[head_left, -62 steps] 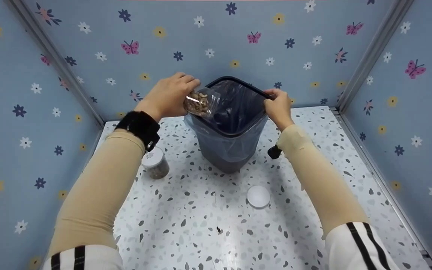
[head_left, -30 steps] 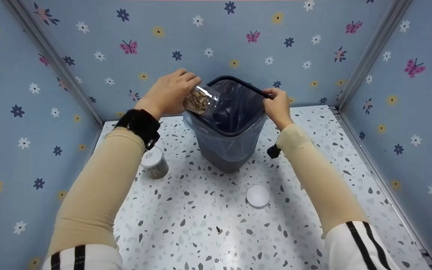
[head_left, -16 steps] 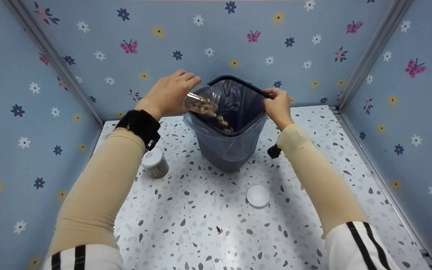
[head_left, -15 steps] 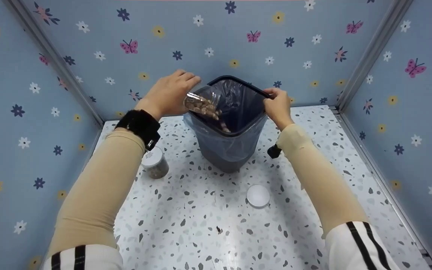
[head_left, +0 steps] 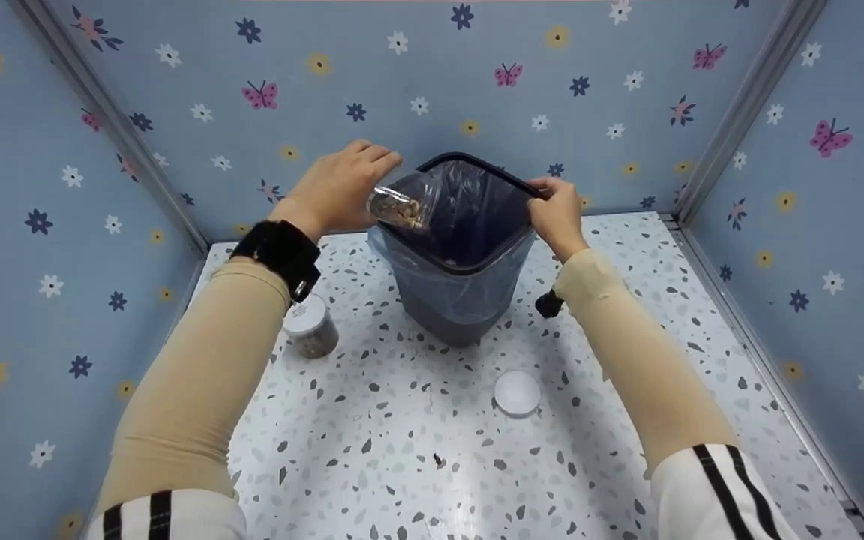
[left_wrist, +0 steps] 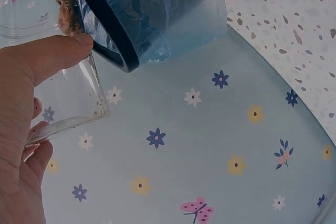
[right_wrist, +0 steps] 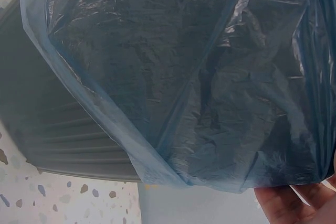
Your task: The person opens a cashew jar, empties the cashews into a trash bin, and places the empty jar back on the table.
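Observation:
My left hand (head_left: pixel 346 187) grips a clear plastic jar (left_wrist: pixel 68 93), tipped on its side with its mouth over the opening of a trash can (head_left: pixel 443 322). A small clump of brown nuts (head_left: pixel 406 213) lies inside near the jar's mouth. In the left wrist view the thumb presses along the jar's wall close to the can's black rim (left_wrist: pixel 113 30). My right hand (head_left: pixel 558 214) pinches the rim at its right corner, over the blue bin liner (right_wrist: pixel 173 93) folded down outside the can. The can's bottom inside is hidden.
A second jar (head_left: pixel 312 330) with a white lid stands left of the can, beside my left forearm. A loose white lid (head_left: pixel 517 394) lies on the speckled surface (head_left: pixel 402 450) in front. Flower-patterned walls (head_left: pixel 432 75) close in the back and both sides.
Nuts have slid and fallen from the tipped jar into the can, leaving far fewer inside. The left hand has turned the jar slightly; the right hand stays on the rim.

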The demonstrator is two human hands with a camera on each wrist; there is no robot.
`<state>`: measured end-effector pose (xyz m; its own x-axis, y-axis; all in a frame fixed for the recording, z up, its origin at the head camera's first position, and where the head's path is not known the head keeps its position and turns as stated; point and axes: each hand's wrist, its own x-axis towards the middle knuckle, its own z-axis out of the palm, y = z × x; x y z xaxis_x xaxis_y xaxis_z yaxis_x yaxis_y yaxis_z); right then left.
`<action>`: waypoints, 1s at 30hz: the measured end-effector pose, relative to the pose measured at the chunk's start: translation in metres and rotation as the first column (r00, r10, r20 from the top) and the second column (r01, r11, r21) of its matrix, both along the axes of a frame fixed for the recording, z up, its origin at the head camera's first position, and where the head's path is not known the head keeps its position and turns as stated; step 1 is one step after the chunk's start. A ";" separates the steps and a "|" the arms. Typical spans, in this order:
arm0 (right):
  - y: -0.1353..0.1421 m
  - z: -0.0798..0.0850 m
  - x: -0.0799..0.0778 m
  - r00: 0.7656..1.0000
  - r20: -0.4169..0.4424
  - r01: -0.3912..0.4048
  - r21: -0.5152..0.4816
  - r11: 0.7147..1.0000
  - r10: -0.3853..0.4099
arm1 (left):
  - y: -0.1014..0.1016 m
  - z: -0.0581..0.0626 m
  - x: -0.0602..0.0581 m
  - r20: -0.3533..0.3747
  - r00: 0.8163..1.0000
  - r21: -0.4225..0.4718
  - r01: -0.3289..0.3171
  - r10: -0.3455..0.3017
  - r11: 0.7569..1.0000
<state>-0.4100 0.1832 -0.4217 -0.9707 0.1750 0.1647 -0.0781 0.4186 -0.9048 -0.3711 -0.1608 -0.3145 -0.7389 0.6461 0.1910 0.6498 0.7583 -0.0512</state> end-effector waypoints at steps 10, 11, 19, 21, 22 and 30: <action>-0.001 0.001 0.001 1.000 0.001 0.005 -0.005 1.000 -0.005 | -0.001 0.001 0.000 -0.003 1.000 -0.005 0.002 -0.002 1.000; -0.001 0.001 0.000 1.000 0.001 0.006 -0.004 1.000 -0.006 | -0.001 0.001 0.000 -0.004 1.000 -0.008 0.003 -0.003 1.000; -0.001 0.000 0.000 1.000 -0.010 0.012 0.001 1.000 -0.012 | 0.000 0.002 0.000 -0.003 1.000 -0.004 0.010 -0.010 1.000; -0.001 0.000 0.000 1.000 -0.012 0.009 0.004 1.000 -0.009 | 0.000 0.002 0.000 0.001 1.000 -0.003 0.008 -0.008 1.000; -0.001 0.000 0.000 1.000 -0.012 0.007 0.005 1.000 -0.007 | 0.000 0.002 0.001 0.003 1.000 -0.004 0.006 -0.006 1.000; 0.000 -0.001 0.000 1.000 -0.006 -0.001 -0.001 1.000 0.001 | 0.002 0.002 -0.001 -0.005 1.000 -0.030 0.007 -0.008 1.000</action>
<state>-0.4102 0.1829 -0.4224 -0.9699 0.1742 0.1703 -0.0838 0.4178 -0.9047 -0.3716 -0.1591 -0.3126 -0.7331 0.6572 0.1752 0.6552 0.7515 -0.0775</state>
